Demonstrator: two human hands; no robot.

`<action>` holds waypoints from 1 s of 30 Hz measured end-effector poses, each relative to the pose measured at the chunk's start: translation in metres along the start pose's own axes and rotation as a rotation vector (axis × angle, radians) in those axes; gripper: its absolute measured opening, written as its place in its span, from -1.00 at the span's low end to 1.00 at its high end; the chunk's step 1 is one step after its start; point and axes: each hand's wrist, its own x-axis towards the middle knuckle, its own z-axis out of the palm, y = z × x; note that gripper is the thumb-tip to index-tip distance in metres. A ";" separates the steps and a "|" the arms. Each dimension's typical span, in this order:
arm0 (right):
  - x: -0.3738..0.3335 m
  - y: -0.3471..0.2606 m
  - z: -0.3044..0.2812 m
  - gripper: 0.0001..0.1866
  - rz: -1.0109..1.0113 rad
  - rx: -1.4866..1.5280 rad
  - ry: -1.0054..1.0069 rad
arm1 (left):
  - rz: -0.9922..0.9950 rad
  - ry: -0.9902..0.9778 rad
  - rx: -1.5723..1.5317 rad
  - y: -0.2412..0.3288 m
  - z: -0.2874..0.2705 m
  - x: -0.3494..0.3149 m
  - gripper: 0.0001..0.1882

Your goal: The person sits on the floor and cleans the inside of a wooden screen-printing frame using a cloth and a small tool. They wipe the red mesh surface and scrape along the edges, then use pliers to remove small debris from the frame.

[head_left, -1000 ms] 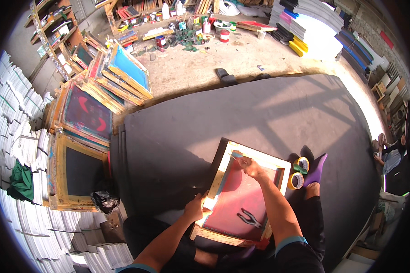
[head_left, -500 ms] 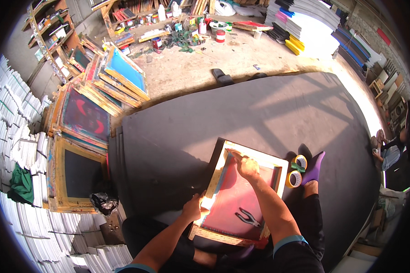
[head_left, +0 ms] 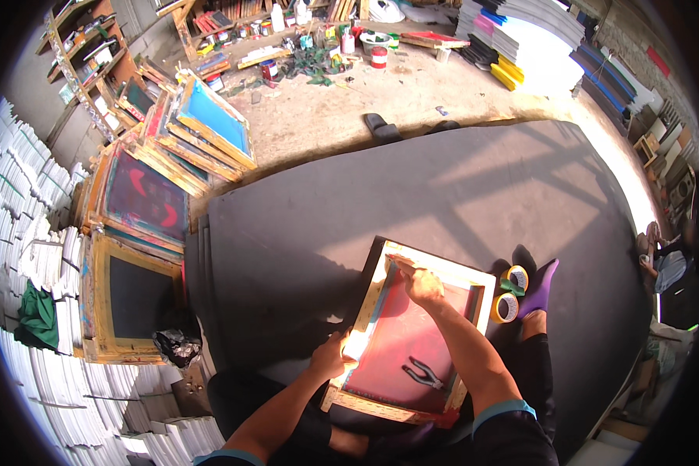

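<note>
A wooden screen printing frame [head_left: 478, 281] with red-tinted mesh rests tilted over my lap. My left hand [head_left: 332, 357] is closed round its left rail, which is bright with sunlight. Over the inside of the far left corner, my right hand [head_left: 423, 286] has its fingers curled and one reaching along the inner edge. Whatever is under those fingertips is too small to make out. A pair of pliers [head_left: 425, 376] with dark handles lies on the mesh, near the frame's close right corner. Beside the right rail are two rolls of yellow tape [head_left: 505, 307], with a green scrap between them.
I sit on a large stack of dark foam sheets [head_left: 287, 210]. More screen frames [head_left: 144, 190] lean at the left, beside piled white sheets [head_left: 62, 388]. Paint pots [head_left: 378, 57] and bottles stand on the far floor. Another person [head_left: 668, 268] sits at the right edge.
The view has shifted slightly. Both hands keep nearly the same places on the frame, and the pliers still lie on the mesh.
</note>
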 end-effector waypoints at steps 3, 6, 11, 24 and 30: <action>0.001 0.008 0.005 -0.62 -0.103 0.147 0.080 | -0.014 -0.023 -0.026 0.004 -0.005 0.000 0.01; 0.009 0.017 0.008 -0.62 -0.263 0.389 0.220 | 0.004 -0.018 -0.021 0.011 -0.008 0.002 0.00; 0.000 -0.005 -0.022 -0.64 -0.226 0.490 0.077 | -0.066 -0.078 0.020 0.022 -0.020 -0.001 0.01; 0.020 -0.021 -0.061 -0.56 0.172 0.951 -0.492 | -0.021 0.019 0.018 -0.003 -0.010 -0.009 0.01; 0.014 0.013 -0.033 -0.60 0.030 0.781 -0.186 | 0.053 0.033 -0.016 0.009 -0.006 -0.001 0.03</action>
